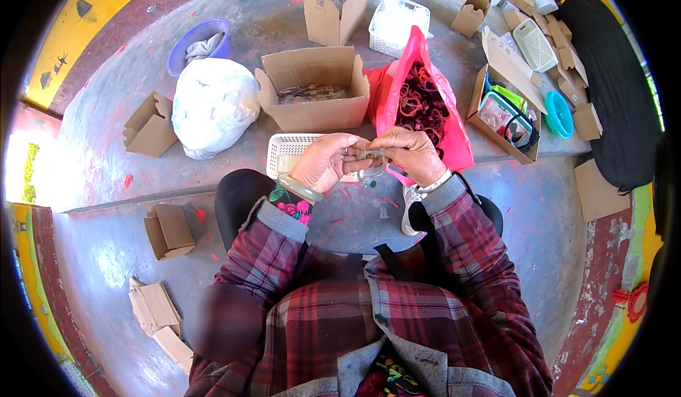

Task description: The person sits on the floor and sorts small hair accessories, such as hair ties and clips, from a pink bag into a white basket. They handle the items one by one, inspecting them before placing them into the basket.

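In front of my knees, my left hand (328,161) and my right hand (411,154) meet, fingertips pinched close together. Between them hangs a thin, translucent pale loop (373,173), gripped by both; its exact kind is too small to make out. Just under my left hand sits a white slotted plastic basket (282,144), partly hidden by that hand. Beyond my right hand, a bright pink plastic bag (455,124) gapes around many dark red band-like loops (420,103).
Behind the basket stands an open cardboard box (312,117) with clear-wrapped pieces. A stuffed white bag (215,106) and purple basin (220,42) are to its left. At right are a box of packets (499,124) and a teal basin (558,113). A floor step edge (142,194) crosses ahead.
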{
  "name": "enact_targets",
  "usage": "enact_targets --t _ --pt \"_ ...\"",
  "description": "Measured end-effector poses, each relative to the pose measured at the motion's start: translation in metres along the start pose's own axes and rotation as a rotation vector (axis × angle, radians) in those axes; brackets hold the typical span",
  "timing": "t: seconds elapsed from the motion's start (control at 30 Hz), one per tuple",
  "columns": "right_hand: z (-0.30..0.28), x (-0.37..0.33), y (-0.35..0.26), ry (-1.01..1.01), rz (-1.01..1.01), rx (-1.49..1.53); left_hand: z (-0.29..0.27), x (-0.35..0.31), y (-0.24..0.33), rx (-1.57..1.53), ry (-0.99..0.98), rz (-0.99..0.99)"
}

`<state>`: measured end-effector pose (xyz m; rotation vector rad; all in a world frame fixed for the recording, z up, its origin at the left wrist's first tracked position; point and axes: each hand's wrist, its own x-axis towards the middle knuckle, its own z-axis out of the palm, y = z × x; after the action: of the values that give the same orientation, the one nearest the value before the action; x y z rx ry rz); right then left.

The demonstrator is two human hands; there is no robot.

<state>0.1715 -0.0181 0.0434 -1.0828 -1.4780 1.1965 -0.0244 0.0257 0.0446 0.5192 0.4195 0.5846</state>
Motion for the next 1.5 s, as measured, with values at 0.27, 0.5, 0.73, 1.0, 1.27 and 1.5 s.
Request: enact_targets --t 0.27,0.5,0.73,1.0,1.27,1.5 --pt "0.001 0.001 -0.003 0.012 0.029 -0.041 -0.005 0.003 -0.009 0.132 0.021 0.053" --pt "0.002 0.001 -0.002 0.037 0.061 -0.013 -0.005 0.006 -0.011 0.173 0.096 0.077" --pt "0.005 0.001 0.000 0.111 -0.020 -0.019 -0.002 0.005 -0.016 0.139 0.143 0.164" --pt "0.008 0.000 -0.005 0.165 0.166 0.025 0.002 0.006 -0.021 0.206 0.187 0.237" --pt "0.004 0.003 -0.013 0.227 0.222 0.296 0.009 0.004 -0.022 0.467 0.252 0.417" --pt "0.011 0.001 -0.001 0.262 0.252 0.335 0.009 0.006 -0.032 0.610 0.186 0.466"
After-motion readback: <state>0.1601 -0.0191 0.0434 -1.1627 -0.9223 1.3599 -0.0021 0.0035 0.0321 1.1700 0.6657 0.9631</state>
